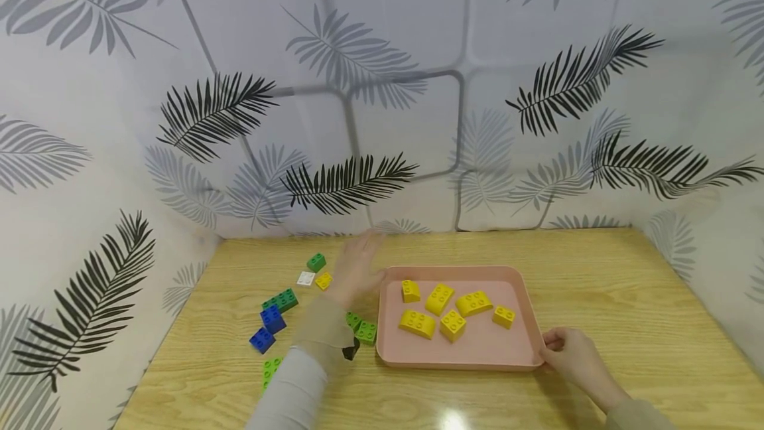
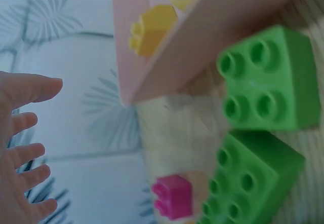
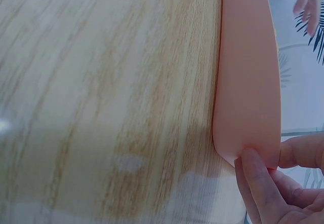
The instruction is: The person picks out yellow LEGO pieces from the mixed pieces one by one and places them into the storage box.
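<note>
A pink tray [image 1: 477,350] holds several yellow building blocks [image 1: 452,325], some of them curved on top. At its near right corner, my right hand [image 1: 570,354] pinches the wall between thumb and fingers, as the right wrist view also shows [image 3: 273,193]. My left hand [image 1: 356,269], blurred, is raised beside the tray's left side. Its fingers are spread with nothing between them; the left wrist view shows the hand [image 2: 20,148] apart from the blocks. Two light green blocks [image 2: 271,82] lie just outside the tray wall, partly behind my left arm in the head view.
Left of the tray lie blue blocks [image 1: 272,318], a dark green block [image 1: 280,300], a smaller green one [image 1: 316,261], a white one [image 1: 306,279] and a yellow one [image 1: 323,281]. A magenta block [image 2: 173,196] shows in the left wrist view. Leaf-patterned cloth [image 1: 406,138] borders the wooden table [image 1: 597,284].
</note>
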`<state>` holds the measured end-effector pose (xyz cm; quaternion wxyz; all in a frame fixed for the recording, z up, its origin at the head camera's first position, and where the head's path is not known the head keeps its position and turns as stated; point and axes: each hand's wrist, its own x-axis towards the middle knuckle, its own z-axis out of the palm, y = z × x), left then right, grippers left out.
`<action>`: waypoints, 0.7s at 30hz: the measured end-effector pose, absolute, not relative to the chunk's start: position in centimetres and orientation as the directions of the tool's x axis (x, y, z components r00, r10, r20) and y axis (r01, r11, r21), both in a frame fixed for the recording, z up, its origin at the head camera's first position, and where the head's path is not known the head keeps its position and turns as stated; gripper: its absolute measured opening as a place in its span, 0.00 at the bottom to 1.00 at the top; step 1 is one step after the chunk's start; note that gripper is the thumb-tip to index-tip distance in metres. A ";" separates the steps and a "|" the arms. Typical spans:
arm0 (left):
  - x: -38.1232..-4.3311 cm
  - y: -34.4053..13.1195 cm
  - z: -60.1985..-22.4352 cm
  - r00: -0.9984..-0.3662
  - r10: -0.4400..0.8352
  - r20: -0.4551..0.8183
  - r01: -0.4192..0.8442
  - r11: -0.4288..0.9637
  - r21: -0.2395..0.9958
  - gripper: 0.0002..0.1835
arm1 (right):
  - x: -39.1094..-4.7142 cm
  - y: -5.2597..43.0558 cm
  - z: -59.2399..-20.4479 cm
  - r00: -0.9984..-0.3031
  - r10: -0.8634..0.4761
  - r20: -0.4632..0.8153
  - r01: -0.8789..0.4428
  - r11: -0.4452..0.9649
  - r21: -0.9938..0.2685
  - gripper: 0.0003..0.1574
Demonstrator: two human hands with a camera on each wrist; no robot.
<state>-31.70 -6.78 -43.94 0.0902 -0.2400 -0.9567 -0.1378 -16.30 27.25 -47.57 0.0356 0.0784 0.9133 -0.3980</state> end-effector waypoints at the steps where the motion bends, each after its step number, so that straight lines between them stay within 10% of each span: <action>1: -31.9 -7.2 -44.2 -0.873 0.424 0.243 0.476 0.848 0.232 0.34 | -16.3 27.3 -47.6 -0.985 0.115 -0.127 0.171 0.671 -0.721 0.10; 21: -33.3 -12.7 -48.3 -0.988 0.115 0.103 0.148 0.894 0.423 0.28 | -16.3 27.4 -47.6 -0.983 0.108 -0.146 0.181 0.657 -0.732 0.10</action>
